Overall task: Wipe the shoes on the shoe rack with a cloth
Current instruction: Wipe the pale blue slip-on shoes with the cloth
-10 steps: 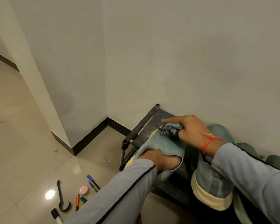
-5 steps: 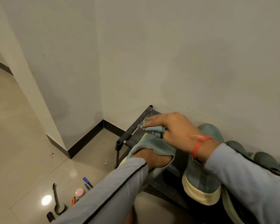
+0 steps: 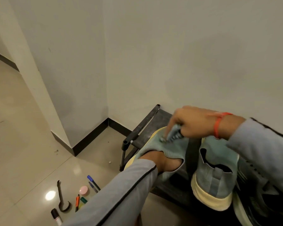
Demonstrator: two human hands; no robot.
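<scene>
Hiding inside the shoe (image 3: pixel 155 144), the left hand (image 3: pixel 163 162) is barely visible.

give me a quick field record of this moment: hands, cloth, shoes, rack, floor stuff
left hand: pushed inside the left shoe, fingers hidden
right hand: grips the cloth, pressing it on that shoe's upper
second shoe: beside it on the rack, heel toward camera
shoe rack: dark, in the wall corner
wrist: orange band on the right
floor: pens, pink round lid, black hook tool
</scene>
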